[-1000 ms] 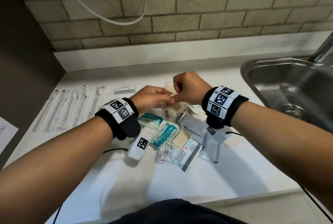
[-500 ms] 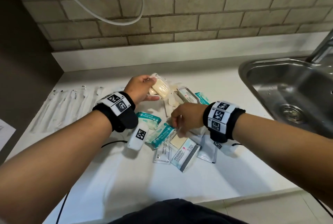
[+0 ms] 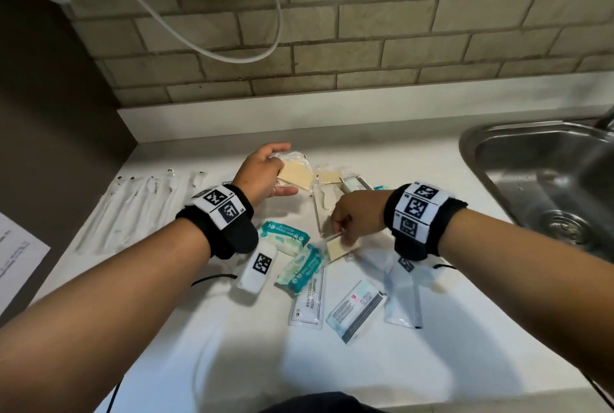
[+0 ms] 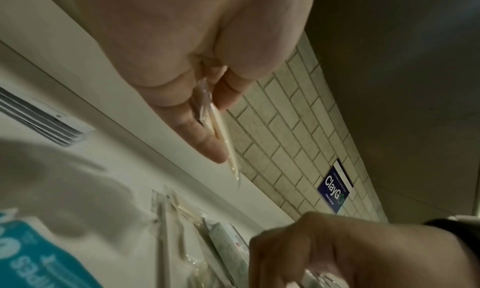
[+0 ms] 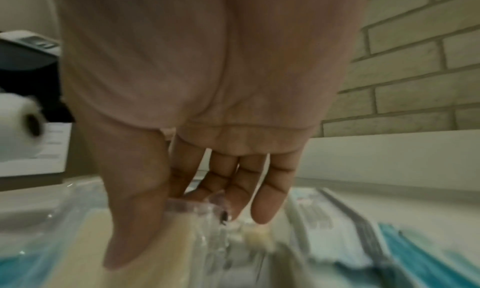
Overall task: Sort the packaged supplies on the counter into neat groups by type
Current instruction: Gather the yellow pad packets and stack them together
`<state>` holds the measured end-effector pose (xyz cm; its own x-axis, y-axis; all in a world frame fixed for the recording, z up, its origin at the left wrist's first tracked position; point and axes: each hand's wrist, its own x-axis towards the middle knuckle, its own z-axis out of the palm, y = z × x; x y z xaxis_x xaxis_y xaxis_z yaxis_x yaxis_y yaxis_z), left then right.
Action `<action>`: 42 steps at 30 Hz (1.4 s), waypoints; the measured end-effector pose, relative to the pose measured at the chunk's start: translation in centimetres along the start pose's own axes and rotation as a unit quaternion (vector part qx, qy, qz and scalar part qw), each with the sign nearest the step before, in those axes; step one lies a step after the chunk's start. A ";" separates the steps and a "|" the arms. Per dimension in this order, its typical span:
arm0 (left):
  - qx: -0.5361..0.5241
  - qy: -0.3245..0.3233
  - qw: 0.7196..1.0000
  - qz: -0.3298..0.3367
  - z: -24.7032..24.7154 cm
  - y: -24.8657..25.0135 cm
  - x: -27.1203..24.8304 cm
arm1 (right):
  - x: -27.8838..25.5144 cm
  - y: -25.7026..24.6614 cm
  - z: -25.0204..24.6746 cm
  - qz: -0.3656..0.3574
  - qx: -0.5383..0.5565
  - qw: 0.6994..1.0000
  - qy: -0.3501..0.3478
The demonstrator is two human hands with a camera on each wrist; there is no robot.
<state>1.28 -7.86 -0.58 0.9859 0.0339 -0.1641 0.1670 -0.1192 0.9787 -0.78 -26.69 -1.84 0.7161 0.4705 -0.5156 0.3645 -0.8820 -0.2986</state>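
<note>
Left hand (image 3: 262,173) grips cream pad packet (image 3: 295,176), frame centre above bench (image 3: 432,363). Right hand (image 3: 357,218) pinches second packet (image 3: 336,248) by clear edge; light, flimsy, slippery film.

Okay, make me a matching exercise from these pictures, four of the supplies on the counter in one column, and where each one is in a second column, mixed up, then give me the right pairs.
Things:
1. cream sponge packets
2. single cream sponge packet
3. shampoo sachet
4. long clear sleeves

Places:
A. lying flat at the near side of the pile, untouched
B. held in the left hand, toward the back of the counter
C. laid side by side at the far left
D. pinched by the right hand in the middle of the pile

Pairs: 1-B, 2-D, 3-A, 4-C
</note>
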 end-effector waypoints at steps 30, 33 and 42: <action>-0.051 -0.002 0.999 -0.015 -2.0 -1.0 6.5 | 8.5 0.9 -6.3 0.085 -0.103 0.985 0.106; -0.052 -0.005 0.998 -0.019 -2.7 -1.1 6.2 | 7.9 0.6 -5.6 0.096 -0.102 0.988 0.063; -0.039 -0.017 0.999 -0.025 -2.4 -1.4 4.9 | 6.2 -0.9 -2.7 0.081 -0.060 0.995 -0.001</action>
<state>5.87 -5.10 -2.43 0.9762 0.0034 -0.2166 0.2166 -0.0413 0.9754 4.95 -23.02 -2.59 0.7700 0.3214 -0.5512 0.3121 -0.9432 -0.1140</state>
